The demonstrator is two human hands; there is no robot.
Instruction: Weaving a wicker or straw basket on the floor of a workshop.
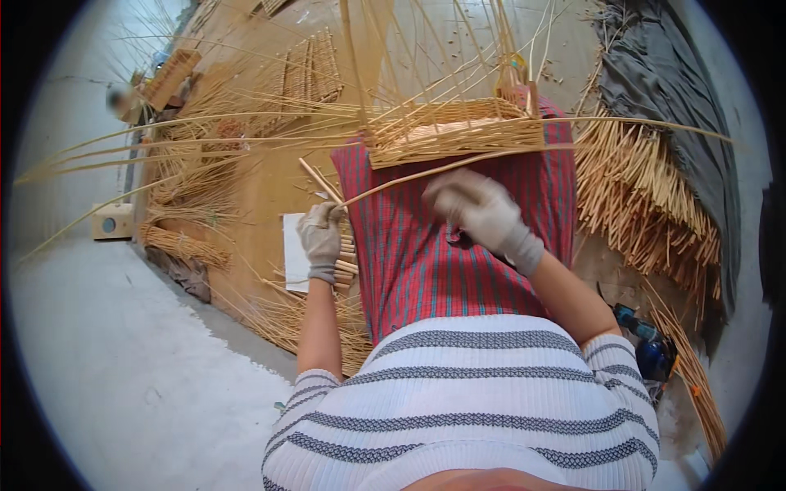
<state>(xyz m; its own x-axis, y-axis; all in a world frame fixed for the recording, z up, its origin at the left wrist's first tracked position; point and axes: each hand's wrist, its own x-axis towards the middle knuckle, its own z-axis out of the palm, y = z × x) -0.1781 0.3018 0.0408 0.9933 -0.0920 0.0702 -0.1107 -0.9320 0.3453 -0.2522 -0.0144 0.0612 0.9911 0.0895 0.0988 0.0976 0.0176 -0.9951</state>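
My gloved left hand grips the end of a long willow rod, which slants up to the right beneath the front of a woven willow basket. My gloved right hand is below that rod, blurred, its fingers curled around or against a small dark object that I cannot make out. The basket sits at the far end of a red checked cloth over my lap, with long rods sticking out of it. Short peeled sticks and a white sheet lie beside my left hand.
Loose rods and a woven panel lie at left. Cut rods are piled at right beside grey fabric. A power tool is low right. A wooden block stands by the pale left ledge.
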